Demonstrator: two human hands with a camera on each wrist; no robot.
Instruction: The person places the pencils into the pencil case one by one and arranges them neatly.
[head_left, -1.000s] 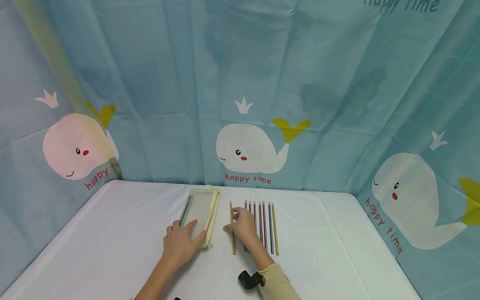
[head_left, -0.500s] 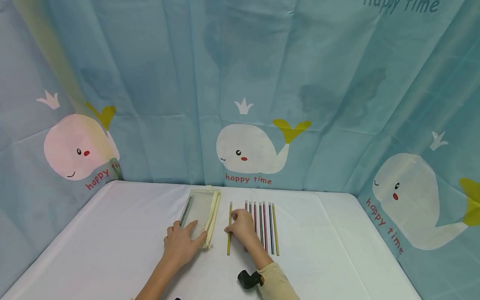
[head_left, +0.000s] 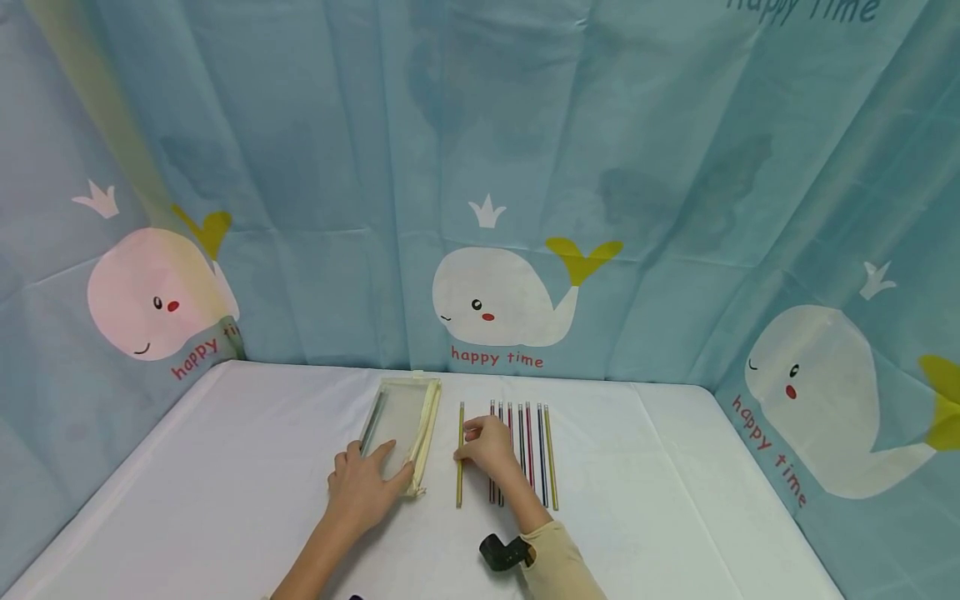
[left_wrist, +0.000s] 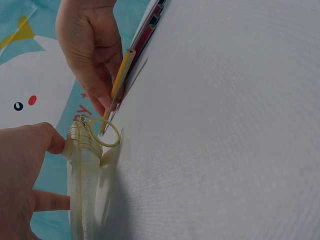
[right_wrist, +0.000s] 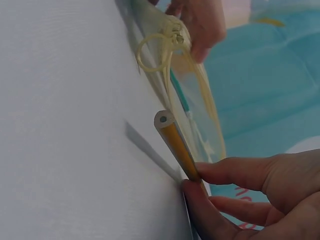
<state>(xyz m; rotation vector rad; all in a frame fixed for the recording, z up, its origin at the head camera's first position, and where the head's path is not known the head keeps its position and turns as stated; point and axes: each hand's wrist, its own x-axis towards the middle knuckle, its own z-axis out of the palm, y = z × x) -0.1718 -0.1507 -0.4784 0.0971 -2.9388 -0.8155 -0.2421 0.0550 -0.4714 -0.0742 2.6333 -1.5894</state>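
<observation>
My right hand (head_left: pixel 487 446) pinches a yellow pencil (head_left: pixel 459 483) between thumb and fingers, left of a row of pencils. In the right wrist view the near end of this pencil (right_wrist: pixel 177 150) is flat and unsharpened, raised above its shadow on the cloth. Fingers spread, my left hand (head_left: pixel 360 492) rests on a clear pencil case (head_left: pixel 405 417) with a cream zipper edge. A ring pull (left_wrist: pixel 119 140) hangs at the zipper's end in the left wrist view. Something slim and dark lies along the case's left side.
Several dark, red and yellow pencils (head_left: pixel 542 467) lie side by side, partly behind my right hand. Near my right sleeve is a black curved piece (head_left: pixel 501 552). A white cloth covers the table (head_left: pixel 645 500), and a blue whale-print curtain (head_left: pixel 345 292) stands behind it.
The pinched pencil's near end has swung a little left, and the right hand has shifted slightly. My left hand and the pencil case have stayed in place.
</observation>
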